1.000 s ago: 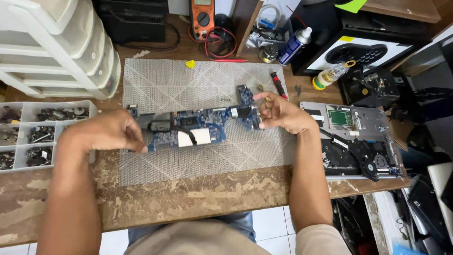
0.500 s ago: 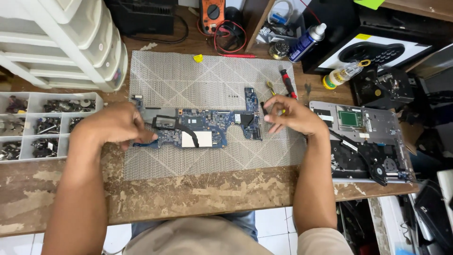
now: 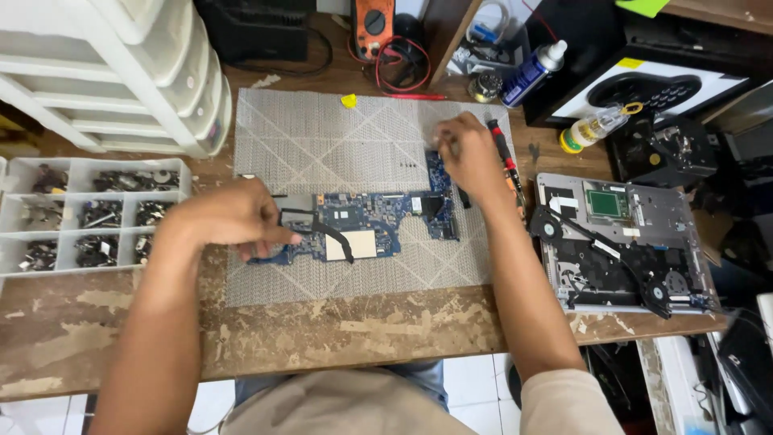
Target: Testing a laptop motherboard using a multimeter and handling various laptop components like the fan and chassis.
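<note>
Left hand (image 3: 229, 221) on blue circuit board (image 3: 378, 221), right hand (image 3: 471, 157) at its corner, grey mat (image 3: 338, 145)

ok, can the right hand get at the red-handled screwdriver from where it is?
Probably yes. The right hand rests at the blue circuit board's upper right end, and the red-handled screwdriver lies on the mat just beside it, with nothing between them.

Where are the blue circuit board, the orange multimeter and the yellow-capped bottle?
blue circuit board (image 3: 378, 211): head view, bare middle of the board.
orange multimeter (image 3: 374, 20): head view, around its dial.
yellow-capped bottle (image 3: 592, 129): head view, clear body.
</note>
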